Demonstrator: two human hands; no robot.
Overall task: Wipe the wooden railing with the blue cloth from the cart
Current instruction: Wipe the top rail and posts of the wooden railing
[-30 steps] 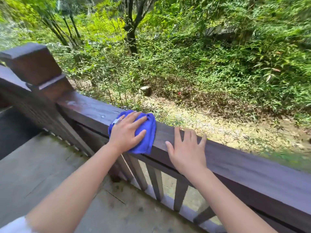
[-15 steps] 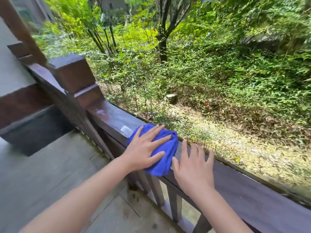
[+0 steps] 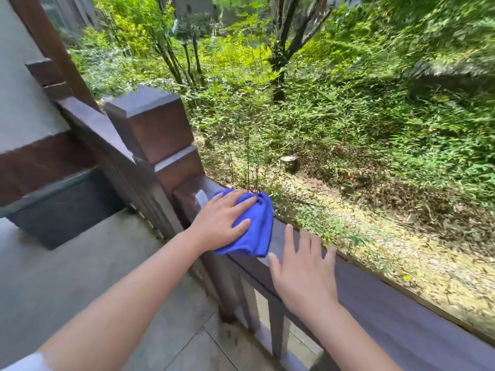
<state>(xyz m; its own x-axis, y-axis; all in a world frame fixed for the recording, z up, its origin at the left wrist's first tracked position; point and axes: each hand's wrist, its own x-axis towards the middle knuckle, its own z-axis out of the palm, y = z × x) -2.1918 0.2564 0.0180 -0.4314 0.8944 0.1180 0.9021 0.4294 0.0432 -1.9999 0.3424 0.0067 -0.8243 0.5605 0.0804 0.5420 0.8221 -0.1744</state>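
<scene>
A folded blue cloth [image 3: 257, 226] lies on the top of the dark wooden railing [image 3: 401, 311], close to its left end. My left hand [image 3: 222, 223] presses flat on the cloth, fingers spread, covering its left half. Just right of the cloth, my right hand [image 3: 302, 277] rests palm-down on the bare rail top with fingers apart and nothing in it. A pale wet streak shows on the rail left of the cloth. No cart is in view.
A thick square wooden post [image 3: 152, 129] rises right at the rail's left end, a hand's width from the cloth. Another rail section runs on past it toward a grey wall [image 3: 16, 89]. Balusters stand under the rail above a grey tiled floor [image 3: 80, 263]. Greenery lies beyond.
My left hand has slid the cloth leftward along the rail toward the post. My right hand has followed along the rail top. The view has swung left.
</scene>
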